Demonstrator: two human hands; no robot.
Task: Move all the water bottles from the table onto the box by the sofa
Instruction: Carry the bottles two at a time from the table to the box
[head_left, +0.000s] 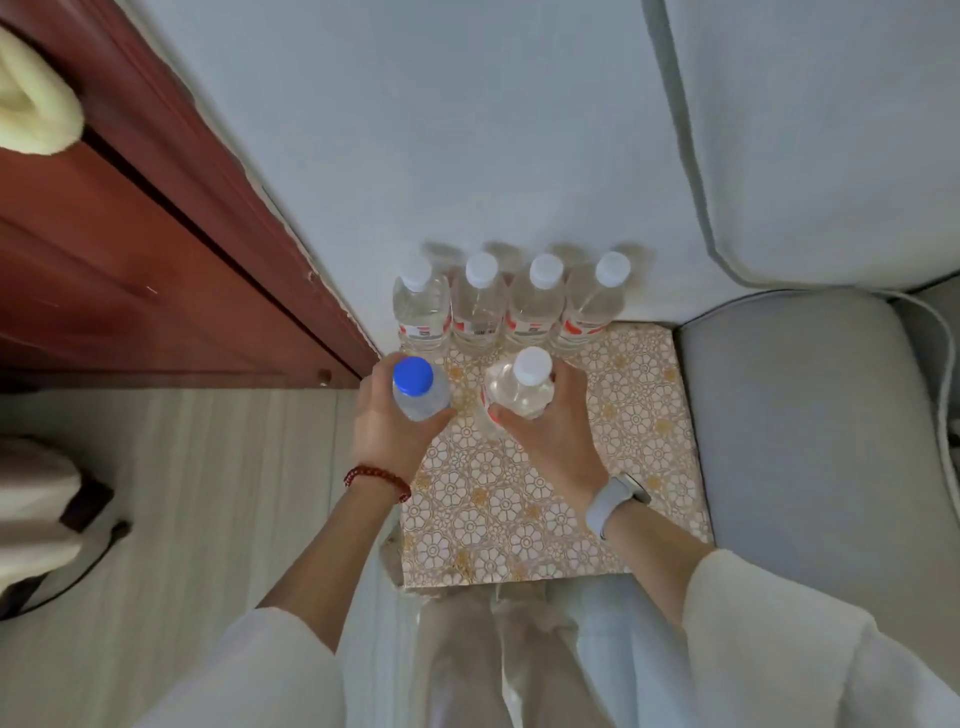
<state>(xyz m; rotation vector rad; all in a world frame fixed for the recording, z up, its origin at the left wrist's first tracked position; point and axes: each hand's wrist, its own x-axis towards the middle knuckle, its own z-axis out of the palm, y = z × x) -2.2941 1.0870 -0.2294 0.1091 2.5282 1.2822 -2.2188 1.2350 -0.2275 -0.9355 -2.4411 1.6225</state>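
Observation:
The box (639, 467) has a top with a gold and white flower pattern and stands between the wall and the sofa. Several clear water bottles with white caps (478, 306) stand upright in a row along its far edge against the wall. My left hand (389, 431) grips a clear bottle with a blue cap (418, 389) over the box's left near part. My right hand (550, 431) grips a clear bottle with a white cap (522, 387) just in front of the row. Whether either held bottle touches the box top is hidden by my hands.
A grey sofa arm (810, 426) borders the box on the right, with a white cushion (831, 135) above it. A red-brown wooden door (130, 249) stands on the left, above pale wood flooring (208, 519). My legs are right below the box's near edge.

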